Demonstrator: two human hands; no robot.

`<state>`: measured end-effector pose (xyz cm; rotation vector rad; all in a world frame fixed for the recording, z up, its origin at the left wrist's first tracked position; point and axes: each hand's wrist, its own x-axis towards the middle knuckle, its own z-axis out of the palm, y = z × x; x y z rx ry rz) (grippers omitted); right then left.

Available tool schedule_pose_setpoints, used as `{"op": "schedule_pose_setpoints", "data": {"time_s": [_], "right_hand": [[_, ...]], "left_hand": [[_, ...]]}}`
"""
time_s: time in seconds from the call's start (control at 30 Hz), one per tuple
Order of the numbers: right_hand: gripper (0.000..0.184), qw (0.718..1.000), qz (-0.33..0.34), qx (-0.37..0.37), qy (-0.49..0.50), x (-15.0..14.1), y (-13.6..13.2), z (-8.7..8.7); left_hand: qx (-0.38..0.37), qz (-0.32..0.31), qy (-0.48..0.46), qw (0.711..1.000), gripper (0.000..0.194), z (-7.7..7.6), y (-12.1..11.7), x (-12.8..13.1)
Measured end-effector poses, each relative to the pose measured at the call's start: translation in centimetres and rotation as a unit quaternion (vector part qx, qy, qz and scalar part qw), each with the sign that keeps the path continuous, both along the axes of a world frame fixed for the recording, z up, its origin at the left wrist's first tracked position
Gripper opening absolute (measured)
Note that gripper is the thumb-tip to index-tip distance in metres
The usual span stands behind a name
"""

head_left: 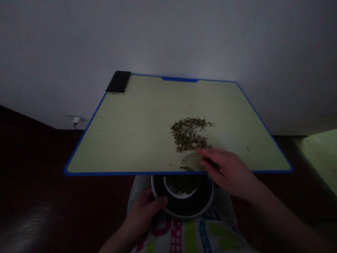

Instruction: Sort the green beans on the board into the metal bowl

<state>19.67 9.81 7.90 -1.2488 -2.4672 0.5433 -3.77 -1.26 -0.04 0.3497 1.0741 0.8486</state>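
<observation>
A loose patch of small brownish-green grains (184,135), like beans or seeds, lies on the pale tabletop (131,140). My right hand (226,170) pinches a clear, rounded plastic piece that looks like a protractor (191,161), held flat near the table's front edge. A few grains lie by its lower left side, close to that edge. Below the edge, a dark bowl with a pale rim (181,209) rests on my lap, partly hidden under the table. More grains show in its white middle. My left hand (147,207) grips the bowl's left rim, thumb on top.
A dark phone (118,82) lies at the table's back left corner. Blue edging (110,173) runs round the tabletop, with a wall behind. One thin brown bit (248,149) lies on the right side. A white plug (76,119) sits in the wall at left.
</observation>
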Motion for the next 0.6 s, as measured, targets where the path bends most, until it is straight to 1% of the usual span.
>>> {"op": "schedule_pose_setpoints", "data": {"time_s": [0.13,0.27,0.4,0.6], "right_hand": [[0.033,1.000,-0.001,0.002,-0.004,-1.0,-0.1,-0.2],[0.034,1.000,0.005,-0.002,-0.009,-1.8,0.0,-0.3],[0.034,1.000,0.022,-0.009,0.003,-2.2,0.1,-0.3],[0.035,0.999,0.048,-0.002,0.014,-3.1,1.1,-0.5]], "left_hand": [[-0.012,0.010,0.016,1.000,0.033,0.2,0.1,0.0],[-0.012,0.011,0.004,1.000,0.034,-0.1,0.0,0.0],[-0.005,0.012,0.008,1.000,0.029,-0.2,-0.1,-0.1],[0.010,0.004,-0.019,1.000,0.025,-0.2,-0.3,-0.2]]}}
